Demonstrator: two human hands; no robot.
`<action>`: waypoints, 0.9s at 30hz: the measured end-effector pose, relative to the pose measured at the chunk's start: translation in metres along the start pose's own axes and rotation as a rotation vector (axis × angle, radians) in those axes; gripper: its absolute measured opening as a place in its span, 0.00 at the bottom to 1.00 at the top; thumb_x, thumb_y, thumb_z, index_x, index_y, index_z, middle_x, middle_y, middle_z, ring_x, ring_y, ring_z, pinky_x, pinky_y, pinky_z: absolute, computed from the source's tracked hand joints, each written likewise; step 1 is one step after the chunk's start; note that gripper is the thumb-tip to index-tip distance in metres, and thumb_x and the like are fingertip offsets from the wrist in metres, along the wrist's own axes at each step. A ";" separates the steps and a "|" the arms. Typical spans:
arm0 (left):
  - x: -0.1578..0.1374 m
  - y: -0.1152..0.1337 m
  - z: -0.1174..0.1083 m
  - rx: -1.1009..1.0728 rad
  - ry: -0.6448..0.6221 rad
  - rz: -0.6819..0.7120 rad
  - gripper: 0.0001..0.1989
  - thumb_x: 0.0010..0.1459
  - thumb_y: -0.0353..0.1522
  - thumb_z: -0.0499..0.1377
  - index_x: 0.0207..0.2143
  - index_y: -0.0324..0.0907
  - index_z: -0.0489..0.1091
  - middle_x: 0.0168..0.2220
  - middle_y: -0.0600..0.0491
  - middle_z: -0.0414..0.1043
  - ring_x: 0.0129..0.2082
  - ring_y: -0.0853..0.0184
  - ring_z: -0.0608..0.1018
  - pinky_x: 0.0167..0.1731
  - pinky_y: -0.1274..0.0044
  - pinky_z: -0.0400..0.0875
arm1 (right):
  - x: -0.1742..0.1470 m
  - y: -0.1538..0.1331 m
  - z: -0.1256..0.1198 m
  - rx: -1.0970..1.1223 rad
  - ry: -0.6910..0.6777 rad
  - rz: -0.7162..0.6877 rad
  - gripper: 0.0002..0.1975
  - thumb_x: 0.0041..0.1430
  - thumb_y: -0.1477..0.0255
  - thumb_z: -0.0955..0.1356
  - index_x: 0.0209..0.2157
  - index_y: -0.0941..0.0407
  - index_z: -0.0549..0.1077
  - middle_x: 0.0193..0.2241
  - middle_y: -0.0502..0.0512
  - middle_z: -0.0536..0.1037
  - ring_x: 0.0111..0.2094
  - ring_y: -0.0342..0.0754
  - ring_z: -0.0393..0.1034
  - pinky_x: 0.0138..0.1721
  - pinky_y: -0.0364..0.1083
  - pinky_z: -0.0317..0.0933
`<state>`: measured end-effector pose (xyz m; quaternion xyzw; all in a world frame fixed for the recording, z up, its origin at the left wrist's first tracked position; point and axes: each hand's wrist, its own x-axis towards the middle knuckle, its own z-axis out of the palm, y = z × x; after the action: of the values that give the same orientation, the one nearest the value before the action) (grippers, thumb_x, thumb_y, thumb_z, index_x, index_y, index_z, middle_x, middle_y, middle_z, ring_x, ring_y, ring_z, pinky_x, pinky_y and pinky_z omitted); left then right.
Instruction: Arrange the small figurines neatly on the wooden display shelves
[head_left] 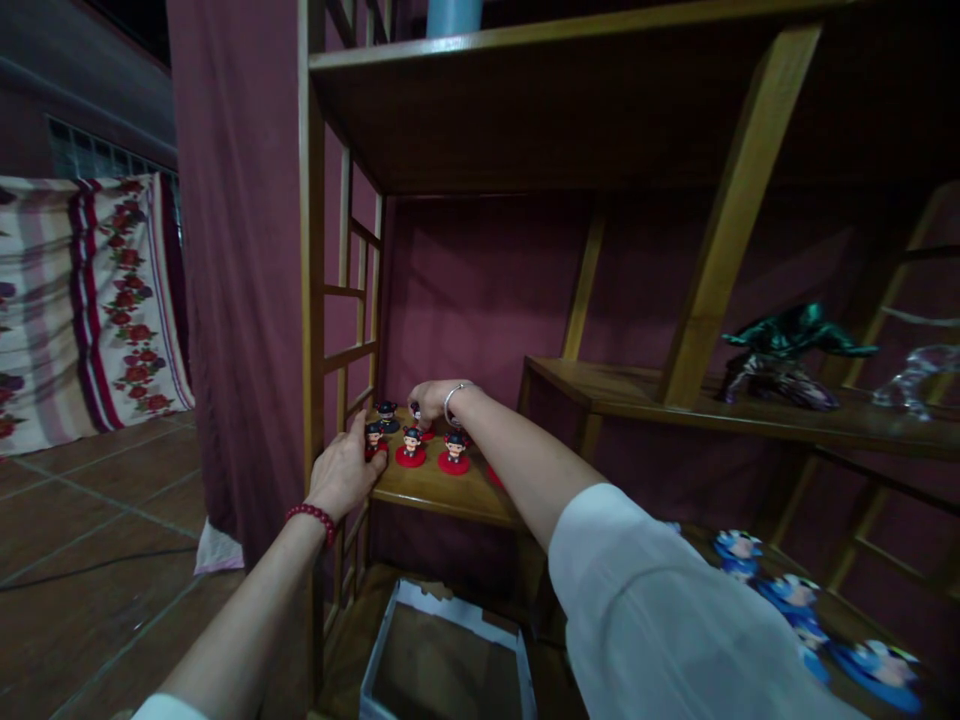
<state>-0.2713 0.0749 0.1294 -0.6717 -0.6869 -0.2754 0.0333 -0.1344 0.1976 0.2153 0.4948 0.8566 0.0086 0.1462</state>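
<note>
arms are stretching forward to the shelf (442, 492); left hand (343, 472) is lying at its edge, fingers curled round a figurine (373, 436), while right hand (433, 398) is pinching another figurine (417, 412) further back.

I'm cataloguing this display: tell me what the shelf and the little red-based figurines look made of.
Shelf: looks like wood with a warm, slightly glossy varnish; grain and jointed slats show.
Figurines: probably moulded plastic or resin, painted, with smooth red round bases; too small to be sure.
Both hands, left hand and right hand, rest among them.
</note>
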 end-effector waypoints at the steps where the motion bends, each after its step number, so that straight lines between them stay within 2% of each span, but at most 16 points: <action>1: 0.000 0.000 0.000 0.001 0.000 0.000 0.32 0.56 0.41 0.49 0.60 0.38 0.47 0.46 0.40 0.70 0.43 0.58 0.74 0.40 0.72 0.66 | -0.004 -0.001 -0.002 -0.010 0.010 0.002 0.28 0.36 0.71 0.75 0.44 0.58 0.73 0.41 0.56 0.76 0.38 0.51 0.71 0.33 0.42 0.63; 6: 0.000 0.000 0.001 0.009 -0.007 0.014 0.33 0.56 0.41 0.49 0.61 0.36 0.46 0.46 0.39 0.70 0.44 0.58 0.74 0.40 0.72 0.66 | -0.020 -0.006 -0.009 -0.090 0.113 0.010 0.27 0.41 0.70 0.73 0.47 0.56 0.71 0.44 0.57 0.75 0.42 0.50 0.70 0.35 0.41 0.62; 10: 0.001 -0.001 0.001 0.005 -0.001 0.015 0.33 0.56 0.41 0.49 0.61 0.36 0.45 0.46 0.40 0.70 0.44 0.59 0.74 0.40 0.73 0.66 | -0.018 -0.010 -0.008 -0.146 0.089 0.022 0.27 0.42 0.71 0.73 0.47 0.59 0.72 0.44 0.60 0.75 0.41 0.51 0.71 0.35 0.41 0.63; 17: 0.001 -0.002 0.003 0.004 0.004 0.018 0.33 0.56 0.42 0.50 0.60 0.37 0.45 0.45 0.40 0.71 0.44 0.59 0.74 0.40 0.73 0.65 | -0.014 -0.010 -0.003 -0.094 0.106 0.044 0.27 0.42 0.71 0.73 0.47 0.60 0.71 0.44 0.60 0.75 0.42 0.51 0.71 0.36 0.41 0.63; 21: 0.000 -0.001 0.002 -0.003 0.007 0.020 0.32 0.57 0.41 0.49 0.60 0.37 0.45 0.45 0.40 0.71 0.43 0.59 0.75 0.40 0.72 0.65 | -0.013 -0.013 -0.004 -0.136 0.085 0.043 0.31 0.38 0.71 0.75 0.48 0.61 0.71 0.44 0.61 0.75 0.43 0.52 0.71 0.38 0.42 0.63; 24: -0.001 0.000 0.001 -0.009 0.012 0.019 0.31 0.57 0.40 0.49 0.60 0.37 0.47 0.44 0.41 0.71 0.43 0.59 0.75 0.40 0.73 0.65 | -0.017 -0.010 -0.007 -0.121 0.065 0.008 0.33 0.38 0.67 0.75 0.50 0.59 0.69 0.47 0.60 0.73 0.45 0.53 0.69 0.39 0.43 0.63; 27: -0.001 0.000 0.001 -0.010 0.016 0.022 0.32 0.57 0.40 0.49 0.60 0.36 0.47 0.44 0.41 0.71 0.43 0.59 0.75 0.40 0.73 0.65 | -0.029 -0.001 -0.014 -0.080 0.120 0.010 0.35 0.40 0.65 0.74 0.53 0.55 0.66 0.51 0.58 0.70 0.48 0.52 0.67 0.40 0.42 0.62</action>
<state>-0.2711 0.0743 0.1283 -0.6770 -0.6779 -0.2841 0.0385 -0.1250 0.1741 0.2360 0.4912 0.8604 0.0735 0.1143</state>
